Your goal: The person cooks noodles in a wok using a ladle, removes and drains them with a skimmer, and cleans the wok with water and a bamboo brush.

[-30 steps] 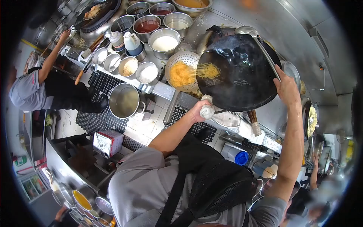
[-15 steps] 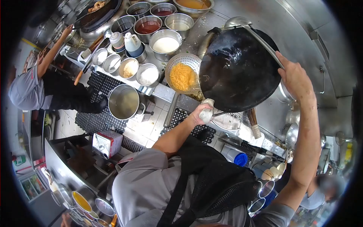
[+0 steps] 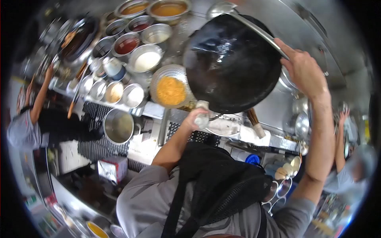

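Note:
A large black wok point(image 3: 234, 67), its dark inside shiny, is at the upper centre. My left hand point(image 3: 193, 119) is closed round a pale cloth point(image 3: 202, 120) at the wok's near left edge, gripping it there. My right hand point(image 3: 307, 75) is wrapped round the handle of a long metal ladle point(image 3: 260, 31). The ladle's bowl lies beyond the wok's far rim, and its shaft crosses the far right of the wok. Left of the wok sits a perforated strainer point(image 3: 158, 73) with orange-yellow shredded food point(image 3: 171, 91) in it.
Metal bowls of sauce point(image 3: 126, 46) and white liquid point(image 3: 147, 58) crowd the counter at left. A large pot point(image 3: 118, 127) stands below them. A bamboo brush point(image 3: 255, 122) lies near the wok's front. Co-workers stand at left point(image 3: 25, 127) and at right point(image 3: 351, 170).
The view has turned, so the wok and counter appear further left. Both hands keep their grips. At right, a co-worker's raised arm now shows.

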The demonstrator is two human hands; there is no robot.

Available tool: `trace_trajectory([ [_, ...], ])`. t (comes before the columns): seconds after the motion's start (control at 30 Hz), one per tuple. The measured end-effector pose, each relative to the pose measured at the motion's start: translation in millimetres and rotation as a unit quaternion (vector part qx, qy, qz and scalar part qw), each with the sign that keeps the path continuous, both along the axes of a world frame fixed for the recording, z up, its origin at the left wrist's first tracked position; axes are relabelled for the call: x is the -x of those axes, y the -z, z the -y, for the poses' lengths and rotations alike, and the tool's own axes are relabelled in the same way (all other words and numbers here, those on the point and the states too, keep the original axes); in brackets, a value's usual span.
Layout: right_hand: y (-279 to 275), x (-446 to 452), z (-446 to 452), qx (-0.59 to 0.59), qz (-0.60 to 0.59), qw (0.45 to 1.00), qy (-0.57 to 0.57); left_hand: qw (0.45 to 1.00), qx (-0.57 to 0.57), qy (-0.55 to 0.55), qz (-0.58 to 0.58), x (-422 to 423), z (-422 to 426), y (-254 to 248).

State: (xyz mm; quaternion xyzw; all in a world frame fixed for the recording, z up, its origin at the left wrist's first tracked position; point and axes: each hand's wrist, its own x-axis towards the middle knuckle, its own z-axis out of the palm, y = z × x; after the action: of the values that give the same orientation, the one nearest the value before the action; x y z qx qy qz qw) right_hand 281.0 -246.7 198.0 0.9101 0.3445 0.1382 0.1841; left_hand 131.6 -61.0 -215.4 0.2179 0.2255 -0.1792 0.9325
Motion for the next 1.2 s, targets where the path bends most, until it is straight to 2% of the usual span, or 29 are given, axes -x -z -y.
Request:
trace_trajectory([
  [0.03,18.7,-16.6,30.7,-0.010,0.074,0.995,-0.064,0.992,0.096,0.040,0.068,-6.9,-4.3,14.8],
  [0.07,35.5,-31.3,56.3,-0.053,0.045,0.997,-0.038,0.995,0.077,0.038,0.049,-12.0,-0.8,6.4],
  [0.1,50.6,-37.5,74.3,-0.089,0.014,0.996,0.000,1.000,0.010,-0.007,0.021,-14.8,6.8,-14.7],
  [0.13,75.9,-49.1,98.6,-0.194,-0.052,0.979,0.030,1.000,-0.015,0.008,0.021,-22.7,9.0,5.4],
  [0.17,113.9,-67.0,127.3,-0.302,-0.063,0.951,-0.003,0.999,-0.041,0.020,0.020,-32.0,9.2,31.8],
  [0.23,172.2,-76.8,168.1,-0.412,-0.045,0.908,0.065,0.998,-0.067,0.010,-0.009,-41.6,17.2,38.9],
  [0.3,203.2,-80.4,208.4,-0.448,-0.094,0.867,0.196,0.993,-0.117,-0.015,-0.028,-54.2,30.6,30.6],
  [0.33,212.9,-86.7,224.6,-0.467,-0.138,0.831,0.269,0.986,-0.161,-0.028,-0.034,-65.4,33.5,7.8],
  [0.37,225.3,-97.8,244.3,-0.483,-0.143,0.813,0.292,0.977,-0.204,-0.041,-0.047,-69.7,37.2,-12.1],
  [0.4,238.4,-112.8,266.9,-0.501,-0.146,0.793,0.314,0.975,-0.215,-0.039,-0.032,-78.7,32.8,-8.8],
  [0.5,285.0,-171.1,337.6,-0.481,-0.148,0.790,0.351,0.978,-0.172,-0.029,-0.110,-106.8,27.2,-29.7],
  [0.53,298.8,-186.5,353.7,-0.458,-0.098,0.824,0.318,0.973,-0.202,-0.030,-0.104,-108.3,27.9,-24.1],
  [0.6,326.8,-224.1,383.1,-0.445,-0.125,0.821,0.335,0.969,-0.221,-0.065,-0.085,-106.9,34.8,-5.7],
  [0.67,338.9,-232.5,394.2,-0.430,-0.154,0.816,0.354,0.964,-0.237,-0.075,-0.095,-111.3,39.8,-7.6],
  [0.7,334.9,-233.4,394.8,-0.590,-0.269,0.672,0.357,0.960,-0.246,-0.090,-0.100,-112.3,42.6,-7.5],
  [0.73,327.3,-235.7,392.8,-0.714,-0.369,0.490,0.339,0.959,-0.246,-0.097,-0.102,-114.0,45.4,-8.1],
  [0.77,302.5,-218.5,377.0,-0.779,-0.382,0.368,0.334,0.958,-0.247,-0.111,-0.097,-114.7,47.4,-8.3],
  [0.83,301.9,-195.7,386.7,-0.827,-0.453,0.208,0.259,0.957,-0.246,-0.121,-0.095,-111.7,45.0,-0.4],
  [0.9,284.1,-168.9,382.0,-0.841,-0.476,0.092,0.241,0.952,-0.268,-0.111,-0.102,-110.0,48.4,-8.9],
  [0.93,274.6,-153.7,376.5,-0.858,-0.464,0.062,0.213,0.956,-0.257,-0.119,-0.083,-108.5,50.1,-7.5],
  [0.97,266.6,-138.5,377.0,-0.851,-0.490,-0.012,0.189,0.960,-0.247,-0.103,-0.082,-105.2,45.6,-2.1],
  [1.0,265.2,-125.1,379.5,-0.840,-0.521,-0.027,0.150,0.971,-0.209,-0.104,-0.045,-104.3,46.7,-5.3],
  [1.03,263.2,-112.0,380.6,-0.828,-0.548,-0.042,0.108,0.966,-0.222,-0.125,-0.044,-105.9,49.5,-4.9],
  [1.1,253.8,-82.1,378.3,-0.818,-0.570,-0.042,0.072,0.952,-0.262,-0.144,-0.060,-109.6,55.0,-15.6],
  [1.2,213.9,-35.3,346.0,-0.816,-0.570,-0.028,0.095,0.936,-0.309,-0.163,-0.049,-110.4,61.2,-27.4],
])
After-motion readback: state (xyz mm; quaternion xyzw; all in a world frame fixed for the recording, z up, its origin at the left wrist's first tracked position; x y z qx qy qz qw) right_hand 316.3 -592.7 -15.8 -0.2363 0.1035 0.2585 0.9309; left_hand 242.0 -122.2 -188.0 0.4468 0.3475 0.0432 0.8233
